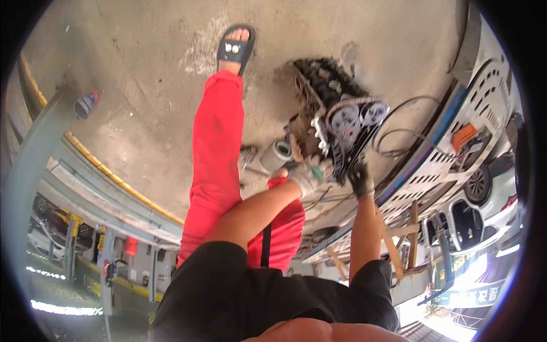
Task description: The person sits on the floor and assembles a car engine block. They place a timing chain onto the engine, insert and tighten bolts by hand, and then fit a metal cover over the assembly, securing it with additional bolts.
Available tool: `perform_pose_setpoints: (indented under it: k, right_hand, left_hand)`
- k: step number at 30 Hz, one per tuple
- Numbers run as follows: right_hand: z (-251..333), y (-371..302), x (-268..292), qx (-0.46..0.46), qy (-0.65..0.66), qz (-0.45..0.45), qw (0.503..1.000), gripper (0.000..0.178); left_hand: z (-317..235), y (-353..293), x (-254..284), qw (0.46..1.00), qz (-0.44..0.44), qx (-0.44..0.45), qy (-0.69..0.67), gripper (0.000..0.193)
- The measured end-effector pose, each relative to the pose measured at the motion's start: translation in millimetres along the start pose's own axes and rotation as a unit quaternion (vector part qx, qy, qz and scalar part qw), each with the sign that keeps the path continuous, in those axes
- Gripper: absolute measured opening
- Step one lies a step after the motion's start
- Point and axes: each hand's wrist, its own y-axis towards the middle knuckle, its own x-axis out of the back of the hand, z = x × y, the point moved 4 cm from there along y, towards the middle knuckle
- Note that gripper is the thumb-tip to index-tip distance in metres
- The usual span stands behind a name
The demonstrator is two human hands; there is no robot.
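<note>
An oily engine (329, 85) lies on the concrete floor ahead, its near end showing two large toothed sprockets (345, 118) with a chain (356, 101) running round them. My left hand (310, 175), in a pale glove with a green patch, is closed on the left side of the engine's near end. On the other side, my right hand (361, 180) wears a darker, soiled glove and grips the engine's near right edge. The fingertips of both hands are partly hidden against the dark metal. A grey metal cylinder (276, 155) stands just left of my left hand.
A black cable (393, 134) loops beside the engine. Along the right runs a white perforated metal ramp (444, 145) with an orange object (464, 137) on it. A can (86, 105) sits at far left near a grey post (34, 148). My sandalled foot (236, 45) is left of the engine.
</note>
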Motion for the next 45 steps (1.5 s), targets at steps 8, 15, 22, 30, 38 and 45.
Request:
perform_pose_setpoints:
  k: [8, 15, 22, 30, 38, 45]
  right_hand:
    - [-27.1, 42.1, -48.3, 0.161, 0.281, 0.091, 0.942, 0.046]
    - [-33.9, 51.6, -55.7, 0.250, 0.346, -0.068, 0.902, 0.042]
    - [-44.0, 55.2, -37.9, 0.260, 0.327, -0.096, 0.904, 0.039]
    - [-13.1, 4.5, -55.3, 0.240, 0.286, -0.079, 0.924, 0.031]
    - [109.3, -127.0, -177.9, 0.201, 0.263, -0.073, 0.941, 0.028]
    - [228.9, -168.5, -299.4, 0.444, -0.103, 0.006, 0.890, 0.028]
  left_hand:
    - [23.3, -39.2, 42.9, 0.879, 0.060, 0.388, -0.272, 0.084]
    - [25.6, 10.1, 39.4, 0.892, 0.177, 0.318, -0.267, 0.084]
    - [27.2, 16.6, 7.8, 0.891, 0.200, 0.311, -0.263, 0.041]
    - [23.2, 11.5, 37.1, 0.939, 0.121, 0.263, -0.186, 0.033]
    - [47.0, 16.2, 205.2, 0.956, -0.031, 0.216, -0.198, 0.034]
    - [96.1, 52.7, 306.7, 0.963, -0.075, 0.257, -0.023, 0.037]
